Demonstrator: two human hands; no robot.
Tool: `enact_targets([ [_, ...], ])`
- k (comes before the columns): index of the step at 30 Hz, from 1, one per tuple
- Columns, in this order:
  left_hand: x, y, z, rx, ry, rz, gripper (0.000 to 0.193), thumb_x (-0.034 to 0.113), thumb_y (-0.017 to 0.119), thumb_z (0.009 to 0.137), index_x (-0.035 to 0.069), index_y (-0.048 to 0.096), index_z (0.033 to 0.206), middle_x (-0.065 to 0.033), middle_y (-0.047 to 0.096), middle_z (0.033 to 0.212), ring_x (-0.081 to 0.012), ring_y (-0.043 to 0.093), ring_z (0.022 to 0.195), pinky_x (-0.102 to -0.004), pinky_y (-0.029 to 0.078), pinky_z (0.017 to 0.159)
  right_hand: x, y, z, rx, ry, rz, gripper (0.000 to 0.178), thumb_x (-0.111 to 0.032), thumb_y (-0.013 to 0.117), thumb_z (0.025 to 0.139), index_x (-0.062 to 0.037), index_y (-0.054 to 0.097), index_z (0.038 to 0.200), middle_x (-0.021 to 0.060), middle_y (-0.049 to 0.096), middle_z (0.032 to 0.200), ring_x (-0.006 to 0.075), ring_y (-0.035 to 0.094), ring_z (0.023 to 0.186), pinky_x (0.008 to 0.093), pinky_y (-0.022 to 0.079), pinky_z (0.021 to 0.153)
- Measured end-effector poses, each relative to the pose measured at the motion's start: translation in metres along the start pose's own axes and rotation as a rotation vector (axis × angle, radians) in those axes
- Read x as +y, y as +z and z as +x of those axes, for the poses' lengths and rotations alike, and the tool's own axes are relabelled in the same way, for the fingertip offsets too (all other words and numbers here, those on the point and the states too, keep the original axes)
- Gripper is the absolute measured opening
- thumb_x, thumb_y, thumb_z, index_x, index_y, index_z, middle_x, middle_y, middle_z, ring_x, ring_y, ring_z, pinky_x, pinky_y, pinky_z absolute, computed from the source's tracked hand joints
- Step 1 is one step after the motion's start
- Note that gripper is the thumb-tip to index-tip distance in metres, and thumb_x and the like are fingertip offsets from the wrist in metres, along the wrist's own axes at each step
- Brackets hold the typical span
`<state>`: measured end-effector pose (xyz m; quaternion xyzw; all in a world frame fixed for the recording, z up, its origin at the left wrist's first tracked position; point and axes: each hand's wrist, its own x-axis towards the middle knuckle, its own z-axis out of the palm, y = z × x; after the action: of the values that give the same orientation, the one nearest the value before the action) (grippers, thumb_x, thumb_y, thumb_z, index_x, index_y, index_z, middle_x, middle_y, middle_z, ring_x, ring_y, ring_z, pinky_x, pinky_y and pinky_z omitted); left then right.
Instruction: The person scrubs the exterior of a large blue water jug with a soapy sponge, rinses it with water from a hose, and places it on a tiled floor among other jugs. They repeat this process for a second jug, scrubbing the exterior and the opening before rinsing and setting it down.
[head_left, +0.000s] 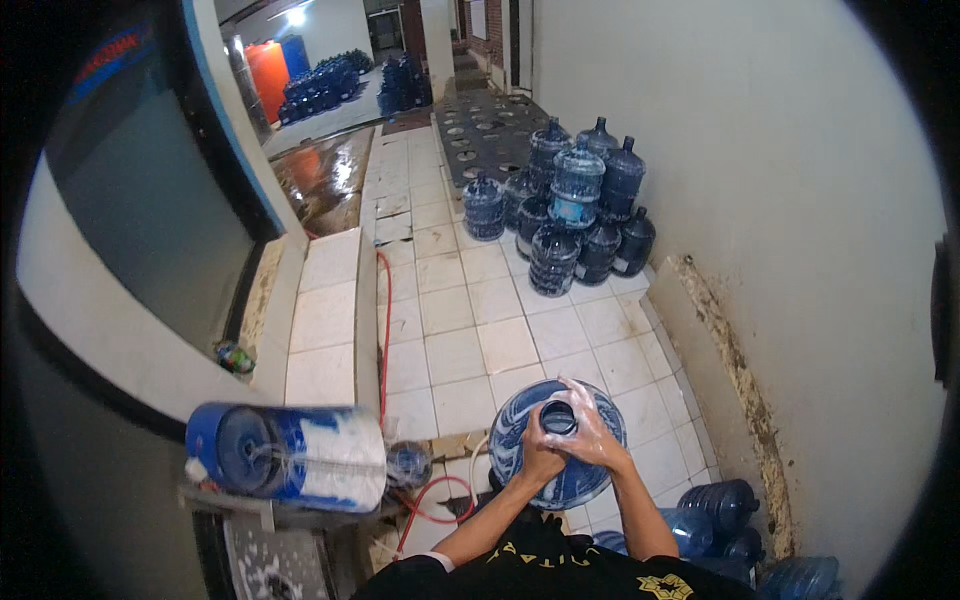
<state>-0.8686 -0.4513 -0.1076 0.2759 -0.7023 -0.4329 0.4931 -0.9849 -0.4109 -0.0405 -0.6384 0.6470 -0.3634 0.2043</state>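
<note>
One foamy blue jug sits toward the tiled floor's near edge, two hands at its neck: left hand curled round it, soapy right hand cupping it. I count ten clustered jugs along the floor's right edge.

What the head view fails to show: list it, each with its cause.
Head view: the underside of the foamy blue bottle, hidden by its own top.
Head view: the undersides of the left hand and right hand, turned away.
Head view: the lower-right bottle, cut off by the lower edge.
Head view: the far bottles, too small to count.
</note>
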Motion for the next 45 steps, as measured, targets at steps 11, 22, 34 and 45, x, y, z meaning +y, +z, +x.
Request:
enact_targets([
  [11, -0.057, -0.048, 0.260, 0.110, 0.161, 0.222, 0.057, 0.016, 0.080, 0.074, -0.002, 0.045, 0.116, -0.0129, 0.065, 0.090, -0.0207, 0.066, 0.083, -0.0328, 0.052, 0.077, 0.098, -0.100, 0.148, 0.489, 0.412, 0.277, 0.065, -0.032, 0.060, 0.091, -0.0111, 0.031, 0.145, 0.0250, 0.044, 0.136, 0.0332, 0.047, 0.124, 0.0446, 0.039, 0.102],
  [22, -0.212, -0.045, 0.470, 0.339, -0.034, 0.213, 0.060, 0.021, 0.080, 0.073, -0.004, 0.049, 0.117, -0.0210, 0.062, 0.099, -0.0338, 0.063, 0.090, -0.0385, 0.050, 0.082, 0.361, -0.037, 0.154, 0.366, 0.941, -0.011, 0.067, -0.034, 0.066, 0.086, 0.0005, 0.038, 0.137, 0.0298, 0.049, 0.129, 0.0381, 0.051, 0.120, 0.0419, 0.043, 0.097],
  [34, -0.395, -0.025, 0.717, 0.191, -0.175, 0.693, 0.068, 0.038, 0.083, 0.064, 0.001, 0.052, 0.111, -0.0228, 0.063, 0.098, -0.0403, 0.060, 0.093, -0.0467, 0.048, 0.078, 0.503, -0.100, 0.344, 0.022, 0.974, -0.145, 0.062, -0.042, 0.058, 0.089, -0.0055, 0.042, 0.137, 0.0263, 0.048, 0.132, 0.0370, 0.052, 0.117, 0.0440, 0.045, 0.093],
  [45, -0.654, 0.010, 0.842, -0.368, -0.515, 0.901, 0.083, 0.031, 0.080, 0.068, -0.007, 0.037, 0.129, -0.0240, 0.065, 0.096, -0.0387, 0.064, 0.092, -0.0433, 0.052, 0.080, 0.536, -0.006, 0.194, 0.022, 0.485, -0.896, 0.037, -0.005, 0.060, 0.079, -0.0018, 0.058, 0.115, 0.0218, 0.059, 0.106, 0.0416, 0.056, 0.103, 0.0525, 0.048, 0.083],
])
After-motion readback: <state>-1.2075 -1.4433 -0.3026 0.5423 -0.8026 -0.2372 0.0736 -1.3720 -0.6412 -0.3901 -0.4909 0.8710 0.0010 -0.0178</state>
